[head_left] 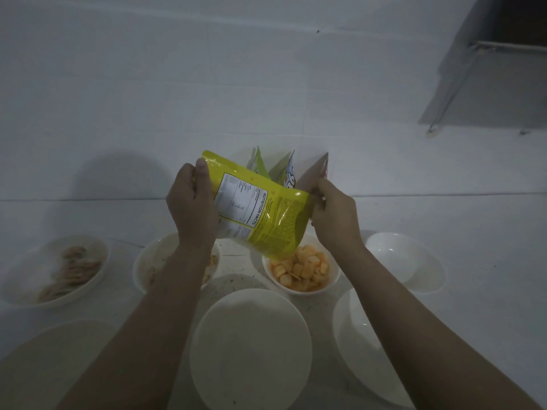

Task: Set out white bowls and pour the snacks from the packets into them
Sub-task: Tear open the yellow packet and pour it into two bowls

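Head view, containers:
Yellow packet [260, 214]: I see it held up at the centre, tilted with its lower corner down over the bowl of orange cubes, nutrition panel facing me.
Bowl of orange cubes [302, 269]: at 5 o'clock from the packet, white, part-filled with pale orange cube snacks; the packet's corner overlaps its far rim.
Middle bowl [142, 269]: at 7 o'clock from the packet, white, holding pale snacks, mostly hidden behind my left forearm.
Far-left bowl [56, 270]: at 8 o'clock, white, with flat brownish chips.
Empty bowls: one at 4 o'clock [405, 261], one at 6 o'clock [251, 347], one at the lower right [364, 344] partly under my right forearm, one at the lower left [50, 359].

Head view, hands:
Left hand [191, 205]: fingers curled around the packet's left edge, thumb pressed on its top corner.
Right hand [334, 214]: fingertips pinching the packet's right edge.

Head view, surroundings:
Other packets [284, 170]: green and brown ones stand at 12 o'clock behind the yellow one, against the white wall.
Counter [473, 232]: white, dimly lit.
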`<state>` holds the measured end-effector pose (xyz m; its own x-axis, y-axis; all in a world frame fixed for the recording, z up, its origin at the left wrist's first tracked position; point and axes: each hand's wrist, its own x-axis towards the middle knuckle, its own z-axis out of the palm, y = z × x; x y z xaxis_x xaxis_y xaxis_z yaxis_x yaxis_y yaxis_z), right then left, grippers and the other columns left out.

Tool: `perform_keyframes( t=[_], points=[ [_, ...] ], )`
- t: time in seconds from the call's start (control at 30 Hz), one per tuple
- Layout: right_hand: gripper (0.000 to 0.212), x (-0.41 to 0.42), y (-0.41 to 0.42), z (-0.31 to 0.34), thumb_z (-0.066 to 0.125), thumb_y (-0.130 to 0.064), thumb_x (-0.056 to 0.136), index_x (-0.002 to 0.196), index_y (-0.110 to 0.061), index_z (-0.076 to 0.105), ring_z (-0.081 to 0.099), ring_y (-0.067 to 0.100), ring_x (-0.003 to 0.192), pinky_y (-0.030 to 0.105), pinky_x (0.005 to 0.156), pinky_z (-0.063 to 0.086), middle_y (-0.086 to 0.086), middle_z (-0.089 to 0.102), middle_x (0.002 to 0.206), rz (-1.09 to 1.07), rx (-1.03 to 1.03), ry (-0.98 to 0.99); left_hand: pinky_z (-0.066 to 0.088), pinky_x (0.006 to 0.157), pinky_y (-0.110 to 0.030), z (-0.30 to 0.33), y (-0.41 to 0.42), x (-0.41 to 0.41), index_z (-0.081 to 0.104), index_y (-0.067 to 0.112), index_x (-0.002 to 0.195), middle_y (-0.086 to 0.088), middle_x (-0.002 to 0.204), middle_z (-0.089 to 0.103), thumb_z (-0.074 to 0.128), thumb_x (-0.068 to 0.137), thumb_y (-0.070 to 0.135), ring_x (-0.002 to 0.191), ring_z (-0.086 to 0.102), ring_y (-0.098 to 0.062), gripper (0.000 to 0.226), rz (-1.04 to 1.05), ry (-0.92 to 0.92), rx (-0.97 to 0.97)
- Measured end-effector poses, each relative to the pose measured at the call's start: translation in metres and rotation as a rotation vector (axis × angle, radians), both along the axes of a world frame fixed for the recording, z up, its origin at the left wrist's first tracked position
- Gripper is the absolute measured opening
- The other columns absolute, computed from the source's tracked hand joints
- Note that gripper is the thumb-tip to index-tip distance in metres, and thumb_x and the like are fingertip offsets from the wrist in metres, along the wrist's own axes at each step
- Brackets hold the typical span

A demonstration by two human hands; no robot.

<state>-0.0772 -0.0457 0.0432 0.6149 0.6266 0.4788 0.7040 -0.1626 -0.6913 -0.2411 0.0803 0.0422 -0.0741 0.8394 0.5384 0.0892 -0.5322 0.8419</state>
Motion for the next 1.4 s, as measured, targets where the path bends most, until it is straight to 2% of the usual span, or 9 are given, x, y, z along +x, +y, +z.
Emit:
perform_keyframes(
  t=[0.03, 0.13, 0.27, 0.6, 0.77, 1.03, 1.17, 1.3, 1.4],
  points=[
    [0.024, 0.0, -0.001, 0.0, 0.045, -0.002, 0.092, 0.095, -0.016, 0.065, 0.056, 0.021, 0.071, 0.019, 0.058, 0.042, -0.003, 0.063, 0.08, -0.013, 0.008, -0.002, 0.027, 0.054, -0.023, 0.0, -0.001, 0.001, 0.026, 0.019, 0.063, 0.004, 0.058, 0.027, 0.044, 0.102, 0.033, 0.055, 0.029, -0.006, 0.044, -0.002, -0.005, -0.003],
    [0.026, -0.001, -0.002, 0.001, 0.045, 0.0, 0.092, 0.096, -0.016, 0.066, 0.052, 0.019, 0.073, 0.024, 0.056, 0.032, -0.001, 0.065, 0.084, -0.015, -0.017, -0.01, 0.027, 0.055, -0.023, 0.0, -0.003, 0.002, 0.028, 0.018, 0.064, 0.005, 0.059, 0.027, 0.044, 0.102, 0.032, 0.055, 0.029, -0.006, 0.044, 0.001, -0.004, 0.002],
    [0.03, 0.001, -0.003, 0.004, 0.044, 0.004, 0.089, 0.097, -0.014, 0.067, 0.052, 0.018, 0.074, 0.008, 0.055, 0.035, 0.001, 0.065, 0.084, 0.006, -0.009, -0.008, 0.028, 0.055, -0.025, -0.001, -0.001, 0.002, 0.032, 0.013, 0.064, 0.002, 0.06, 0.03, 0.044, 0.102, 0.033, 0.056, 0.029, -0.007, 0.044, -0.001, 0.0, 0.025],
    [0.027, -0.001, 0.001, 0.009, 0.045, 0.004, 0.09, 0.092, -0.014, 0.066, 0.049, 0.012, 0.065, 0.008, 0.056, 0.035, 0.001, 0.061, 0.078, 0.025, -0.02, -0.016, 0.028, 0.053, -0.017, -0.002, -0.002, 0.0, 0.036, 0.007, 0.068, 0.005, 0.058, 0.029, 0.044, 0.102, 0.031, 0.053, 0.033, -0.004, 0.042, 0.028, 0.002, -0.004],
    [0.028, 0.0, 0.004, 0.009, 0.044, 0.0, 0.094, 0.097, -0.014, 0.067, 0.056, 0.016, 0.076, 0.007, 0.06, 0.038, 0.001, 0.067, 0.086, 0.015, 0.029, 0.006, 0.028, 0.052, -0.017, -0.002, -0.003, -0.002, 0.034, 0.01, 0.068, 0.005, 0.058, 0.029, 0.043, 0.102, 0.03, 0.052, 0.032, -0.002, 0.041, 0.025, -0.024, -0.02],
    [0.027, 0.001, 0.003, 0.012, 0.045, 0.001, 0.094, 0.098, -0.013, 0.067, 0.055, 0.013, 0.078, 0.001, 0.062, 0.037, -0.002, 0.068, 0.088, 0.02, 0.063, 0.007, 0.028, 0.051, -0.017, 0.002, -0.011, -0.001, 0.026, 0.023, 0.064, 0.006, 0.059, 0.029, 0.043, 0.102, 0.031, 0.052, 0.031, -0.003, 0.043, 0.021, -0.053, -0.047],
    [0.029, 0.003, 0.0, 0.016, 0.044, 0.003, 0.092, 0.095, -0.014, 0.067, 0.056, 0.013, 0.077, 0.008, 0.061, 0.041, -0.001, 0.068, 0.087, 0.038, 0.075, 0.018, 0.028, 0.052, -0.019, 0.001, -0.019, -0.002, 0.027, 0.023, 0.064, 0.006, 0.059, 0.03, 0.043, 0.102, 0.033, 0.053, 0.03, -0.003, 0.043, 0.028, -0.075, -0.055],
    [0.026, 0.003, -0.006, 0.025, 0.044, 0.002, 0.093, 0.095, -0.013, 0.067, 0.058, 0.017, 0.074, 0.035, 0.067, 0.053, -0.002, 0.063, 0.08, 0.067, 0.098, 0.001, 0.028, 0.055, -0.025, 0.007, -0.027, -0.004, 0.026, 0.024, 0.063, 0.007, 0.058, 0.029, 0.044, 0.101, 0.034, 0.053, 0.029, -0.004, 0.044, 0.049, -0.1, -0.068],
    [0.025, 0.007, -0.014, 0.032, 0.045, 0.0, 0.094, 0.095, -0.012, 0.066, 0.058, 0.017, 0.075, 0.038, 0.066, 0.055, -0.001, 0.064, 0.081, 0.091, 0.114, -0.013, 0.028, 0.054, -0.023, 0.013, -0.038, -0.001, 0.027, 0.023, 0.063, 0.008, 0.059, 0.029, 0.043, 0.102, 0.034, 0.054, 0.029, -0.003, 0.044, 0.061, -0.126, -0.079]
  ],
)
